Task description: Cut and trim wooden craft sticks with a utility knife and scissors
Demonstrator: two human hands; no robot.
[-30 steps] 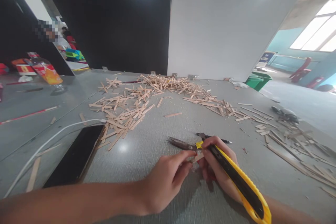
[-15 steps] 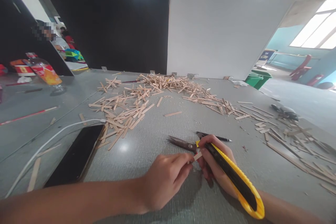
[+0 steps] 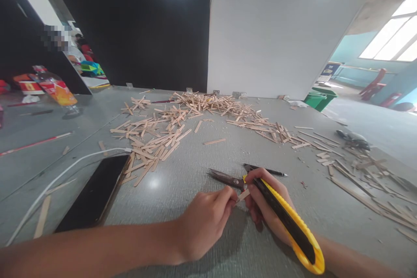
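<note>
One small wooden stick (image 3: 243,194) sits pinched in your left grip (image 3: 208,221), just nearside of the scissors (image 3: 230,180), while your right grip (image 3: 265,209) clasps the yellow-and-black utility knife (image 3: 287,221), nearside-right of them!

No text is legible. The red-and-orange label (image 3: 59,91) on the bottle (image 3: 54,84), beyond and left of the fingers (image 3: 224,196), is too blurred; the blue board (image 3: 330,70), beyond and right of them, shows unreadable white marks.
</note>
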